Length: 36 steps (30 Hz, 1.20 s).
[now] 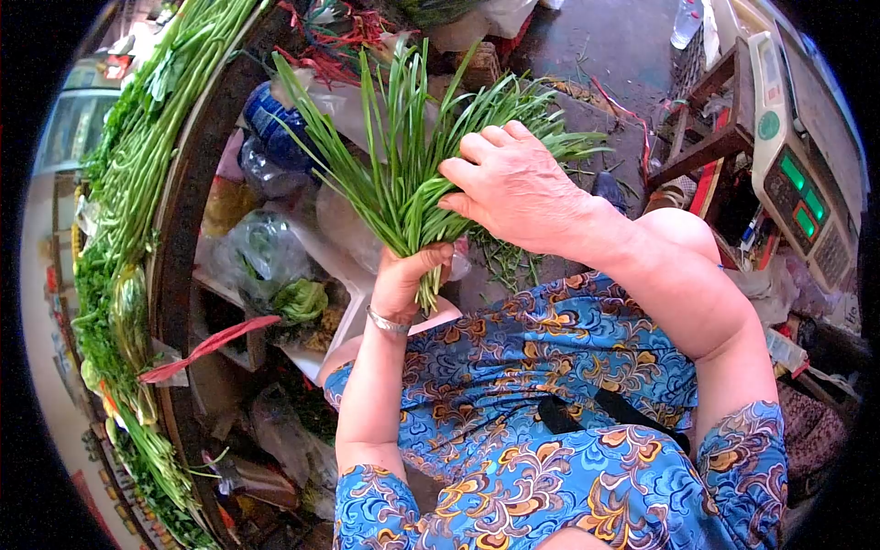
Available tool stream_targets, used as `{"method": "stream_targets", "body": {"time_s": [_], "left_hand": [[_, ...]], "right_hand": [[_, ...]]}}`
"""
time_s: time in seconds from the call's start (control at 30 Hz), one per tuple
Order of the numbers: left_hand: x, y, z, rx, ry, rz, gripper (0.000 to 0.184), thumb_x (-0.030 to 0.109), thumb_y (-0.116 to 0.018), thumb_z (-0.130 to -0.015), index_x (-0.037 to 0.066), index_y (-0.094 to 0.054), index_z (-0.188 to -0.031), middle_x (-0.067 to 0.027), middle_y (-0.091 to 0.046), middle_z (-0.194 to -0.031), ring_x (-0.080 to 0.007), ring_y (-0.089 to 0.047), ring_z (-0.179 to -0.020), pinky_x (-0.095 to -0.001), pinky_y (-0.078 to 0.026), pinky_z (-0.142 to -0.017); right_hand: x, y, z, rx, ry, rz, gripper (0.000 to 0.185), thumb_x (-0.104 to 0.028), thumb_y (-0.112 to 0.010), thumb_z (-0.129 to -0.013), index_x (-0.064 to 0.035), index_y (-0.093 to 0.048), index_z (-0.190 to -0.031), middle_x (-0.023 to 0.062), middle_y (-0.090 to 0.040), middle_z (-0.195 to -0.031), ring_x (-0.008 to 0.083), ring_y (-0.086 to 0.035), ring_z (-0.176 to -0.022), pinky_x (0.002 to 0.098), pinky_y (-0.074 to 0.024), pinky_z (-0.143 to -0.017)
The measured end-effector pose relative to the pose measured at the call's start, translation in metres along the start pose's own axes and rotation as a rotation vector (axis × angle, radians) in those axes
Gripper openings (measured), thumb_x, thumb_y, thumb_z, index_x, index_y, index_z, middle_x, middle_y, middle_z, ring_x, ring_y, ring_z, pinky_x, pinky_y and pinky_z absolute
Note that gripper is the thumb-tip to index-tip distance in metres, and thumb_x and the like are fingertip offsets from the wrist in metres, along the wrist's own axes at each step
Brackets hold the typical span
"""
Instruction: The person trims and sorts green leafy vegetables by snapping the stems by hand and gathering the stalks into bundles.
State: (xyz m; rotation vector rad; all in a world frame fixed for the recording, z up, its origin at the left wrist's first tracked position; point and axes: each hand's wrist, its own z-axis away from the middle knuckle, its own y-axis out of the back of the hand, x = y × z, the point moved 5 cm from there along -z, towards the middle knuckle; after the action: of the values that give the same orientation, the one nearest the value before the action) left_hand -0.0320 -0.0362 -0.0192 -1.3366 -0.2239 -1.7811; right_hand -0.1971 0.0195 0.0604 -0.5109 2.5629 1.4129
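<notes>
A bunch of Chinese chives [394,156] fans out in front of me, its long flat green leaves pointing away. My left hand [401,284] is closed round the stem ends at the bottom, and the short cut ends stick out below the thumb. Over the right side of the bunch, my right hand [513,192] has its fingers curled in on some of the leaves, which bend off to the right. The palm side of that hand is hidden. Loose green scraps [504,261] lie on the floor beneath the bunch.
Left, a curved shelf edge [174,229] carries long green vegetables [156,156]. Below it are plastic bags [261,247], a leafy green head [301,301] and a red strip [211,348]. Red ties [335,46] hang at the top. A digital scale [797,183] stands right, beside a wooden frame [710,119].
</notes>
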Motion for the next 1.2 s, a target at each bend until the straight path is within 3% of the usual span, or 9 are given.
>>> {"method": "stream_targets", "body": {"time_s": [0.43, 0.5, 0.6, 0.9, 1.13, 1.2], "left_hand": [[0.003, 0.001, 0.001, 0.030, -0.016, -0.008, 0.034, 0.002, -0.070, -0.074, 0.002, -0.058, -0.105, -0.0073, -0.065, -0.082, -0.0099, -0.055, -0.057, -0.0193, -0.042, -0.048], [0.003, 0.003, 0.001, 0.048, -0.023, -0.001, 0.032, 0.002, -0.070, -0.074, 0.002, -0.059, -0.104, -0.0065, -0.064, -0.080, -0.0104, -0.055, -0.056, -0.0196, -0.043, -0.048], [0.003, 0.004, 0.001, 0.060, -0.021, -0.013, 0.029, 0.001, -0.069, -0.074, 0.002, -0.059, -0.101, -0.0050, -0.063, -0.077, -0.0116, -0.056, -0.055, -0.0208, -0.044, -0.047], [0.004, 0.011, 0.001, 0.112, -0.041, -0.010, 0.030, 0.000, -0.069, -0.074, 0.001, -0.059, -0.102, -0.0050, -0.063, -0.077, -0.0132, -0.058, -0.057, -0.0229, -0.046, -0.049], [-0.001, 0.018, -0.002, 0.077, -0.049, 0.005, 0.035, -0.001, -0.068, -0.073, 0.002, -0.058, -0.106, -0.0046, -0.063, -0.082, -0.0133, -0.058, -0.061, -0.0233, -0.048, -0.052], [-0.001, 0.018, -0.005, 0.052, -0.073, -0.052, 0.032, 0.008, -0.069, -0.075, 0.002, -0.056, -0.103, -0.0060, -0.059, -0.074, -0.0179, -0.055, -0.058, -0.0285, -0.044, -0.051]], "right_hand": [[-0.002, 0.004, 0.002, -0.047, 0.041, -0.071, 0.016, -0.026, -0.065, -0.075, -0.0099, -0.062, -0.077, 0.0064, -0.056, -0.080, 0.0240, -0.056, -0.082, 0.0372, -0.0424, -0.073], [-0.002, 0.003, 0.004, -0.092, 0.032, -0.103, 0.017, -0.021, -0.067, -0.077, -0.0090, -0.061, -0.088, 0.0070, -0.052, -0.081, 0.0243, -0.054, -0.081, 0.0368, -0.0408, -0.074], [-0.003, 0.003, 0.003, -0.054, 0.051, -0.093, 0.013, -0.023, -0.064, -0.076, -0.0098, -0.061, -0.078, 0.0065, -0.055, -0.080, 0.0239, -0.056, -0.082, 0.0369, -0.0429, -0.072], [-0.009, 0.008, 0.005, -0.017, 0.065, -0.152, 0.009, -0.013, -0.058, -0.070, -0.0066, -0.058, -0.077, 0.0090, -0.054, -0.081, 0.0258, -0.055, -0.082, 0.0358, -0.0466, -0.072], [-0.009, 0.011, 0.004, -0.021, 0.070, -0.157, 0.012, -0.014, -0.060, -0.069, -0.0061, -0.057, -0.078, 0.0100, -0.054, -0.081, 0.0262, -0.055, -0.081, 0.0355, -0.0472, -0.072], [-0.008, 0.014, 0.004, -0.034, 0.075, -0.245, 0.023, -0.015, -0.066, -0.075, -0.0048, -0.060, -0.095, 0.0096, -0.053, -0.083, 0.0278, -0.054, -0.079, 0.0374, -0.0471, -0.071]]}}
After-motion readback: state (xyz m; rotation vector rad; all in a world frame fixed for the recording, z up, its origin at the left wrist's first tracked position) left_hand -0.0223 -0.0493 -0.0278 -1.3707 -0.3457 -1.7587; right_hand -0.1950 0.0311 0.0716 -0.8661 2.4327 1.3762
